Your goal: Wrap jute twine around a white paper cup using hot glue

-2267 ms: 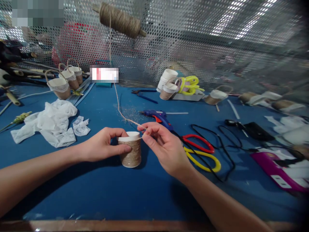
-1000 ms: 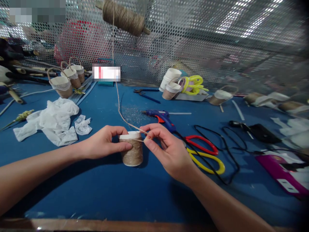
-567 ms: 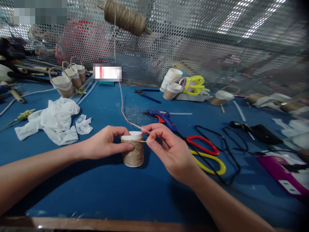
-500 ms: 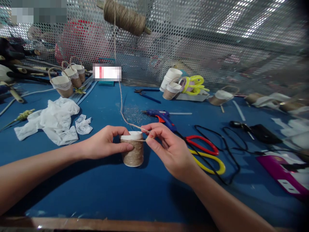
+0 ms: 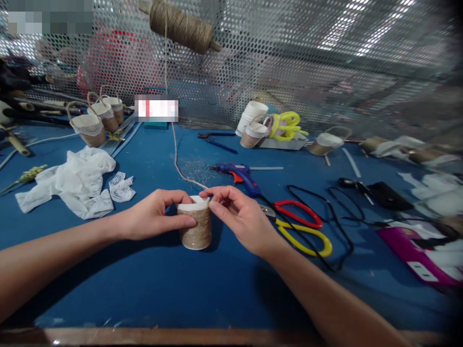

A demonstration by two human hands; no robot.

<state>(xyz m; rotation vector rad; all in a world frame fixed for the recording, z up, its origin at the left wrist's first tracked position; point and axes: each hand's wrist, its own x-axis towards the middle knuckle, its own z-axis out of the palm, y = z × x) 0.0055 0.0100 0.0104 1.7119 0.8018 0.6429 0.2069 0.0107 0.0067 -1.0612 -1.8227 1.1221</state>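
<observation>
A white paper cup (image 5: 196,231), wrapped in brown twine up to a bare white band below its rim, stands on the blue table in front of me. My left hand (image 5: 159,215) grips its left side, thumb on the wrapped outside and fingers inside the rim. At the cup's right edge, my right hand (image 5: 242,212) pinches the twine (image 5: 176,161) between thumb and fingertips. That strand runs up to a large twine spool (image 5: 181,26) hung on a stick before the perforated metal screen. My right fingers partly hide the rim.
Right of the cup lie a blue glue gun (image 5: 238,174), scissors with red and yellow handles (image 5: 304,236) and a black cable. White lace (image 5: 72,178) lies left. Small twine-covered baskets (image 5: 88,127) stand behind it; pliers (image 5: 217,140) and stacked cups (image 5: 253,115) are further back.
My right hand has moved left against the cup's rim; the strand that stretched between cup and fingers no longer shows. The left hand keeps its grip. The whole view has shifted slightly.
</observation>
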